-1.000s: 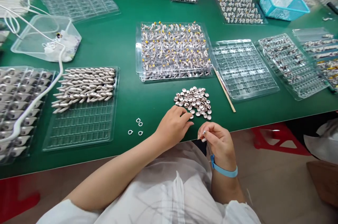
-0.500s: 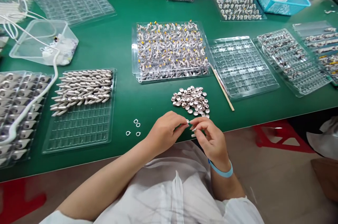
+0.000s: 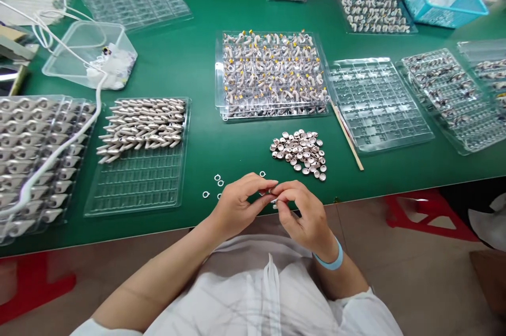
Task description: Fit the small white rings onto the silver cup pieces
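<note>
My left hand [image 3: 239, 203] is pinched on a small round metal cap, mostly hidden by the fingertips. My right hand [image 3: 303, 214] meets it there, with thumb and fingers closed around a small whitish piece [image 3: 275, 203] that is too small to name. A pile of silvery round metal caps [image 3: 301, 152] lies on the table just beyond my hands. One white ring [image 3: 263, 173] lies by my left fingertips, and a few more white rings [image 3: 217, 178] lie to the left of that hand.
A clear tray of elongated metal parts [image 3: 144, 180] stands at left, beside another filled tray [image 3: 35, 162]. Ahead are stacked trays of curved white parts [image 3: 272, 75]. To the right lie a thin wooden stick [image 3: 348, 138] and a clear compartment tray [image 3: 381, 106]. A white cable [image 3: 59, 149] crosses the left side.
The camera view has shifted, so the table things appear further right. Both hands have moved left relative to the pile of caps. A white ring now shows beyond my left fingers.
</note>
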The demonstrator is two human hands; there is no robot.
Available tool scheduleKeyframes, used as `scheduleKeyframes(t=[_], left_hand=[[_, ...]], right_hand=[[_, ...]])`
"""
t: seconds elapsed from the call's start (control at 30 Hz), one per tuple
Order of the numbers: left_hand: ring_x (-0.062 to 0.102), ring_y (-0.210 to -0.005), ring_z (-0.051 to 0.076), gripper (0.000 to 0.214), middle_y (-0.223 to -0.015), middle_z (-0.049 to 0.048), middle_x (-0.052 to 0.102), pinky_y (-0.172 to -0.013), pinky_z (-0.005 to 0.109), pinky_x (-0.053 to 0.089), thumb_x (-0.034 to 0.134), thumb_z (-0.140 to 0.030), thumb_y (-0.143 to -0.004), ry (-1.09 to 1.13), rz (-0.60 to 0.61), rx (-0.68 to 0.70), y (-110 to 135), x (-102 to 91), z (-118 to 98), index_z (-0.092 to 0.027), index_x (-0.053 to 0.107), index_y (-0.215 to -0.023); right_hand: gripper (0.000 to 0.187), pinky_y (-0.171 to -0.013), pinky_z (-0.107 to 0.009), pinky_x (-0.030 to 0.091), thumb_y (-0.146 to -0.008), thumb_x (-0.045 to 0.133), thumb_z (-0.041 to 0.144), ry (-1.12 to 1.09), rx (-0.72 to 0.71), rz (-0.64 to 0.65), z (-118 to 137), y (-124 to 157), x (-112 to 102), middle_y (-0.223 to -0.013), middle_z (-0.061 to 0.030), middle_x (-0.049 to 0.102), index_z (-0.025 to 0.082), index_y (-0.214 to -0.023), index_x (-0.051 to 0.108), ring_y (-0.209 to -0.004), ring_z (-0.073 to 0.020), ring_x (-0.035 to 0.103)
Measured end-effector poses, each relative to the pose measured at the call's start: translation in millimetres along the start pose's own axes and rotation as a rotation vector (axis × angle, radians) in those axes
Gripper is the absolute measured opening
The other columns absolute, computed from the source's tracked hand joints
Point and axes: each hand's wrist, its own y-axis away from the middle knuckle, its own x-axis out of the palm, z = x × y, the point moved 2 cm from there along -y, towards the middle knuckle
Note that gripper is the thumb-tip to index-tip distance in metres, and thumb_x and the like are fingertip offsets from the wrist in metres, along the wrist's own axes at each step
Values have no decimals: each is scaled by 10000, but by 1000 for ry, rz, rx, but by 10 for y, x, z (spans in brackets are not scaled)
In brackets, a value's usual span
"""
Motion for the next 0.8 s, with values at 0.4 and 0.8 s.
scheduleKeyframes(t=[0.4,0.8], left_hand=[[638,-761,141,232,-821,36,729,-702,252,539,674,-114,-872,24,-6,48,74,-57,18,-186,705,-1091],[654,-759,149,208,-818,41,735,-712,270,554,629,-154,-910,-78,5,95,83,-93,20,-194,695,-1103]], right_hand=[[137,-662,-270,420,-886,525,109,-15,266,154,12,-197,-21,-796,7,529,206,-790,521,-735,-128,506],[115,-626,-270,423,-908,519,170,-3,269,205,4,-226,-7,-778,-3,558,213,-804,536,-711,-139,524]])
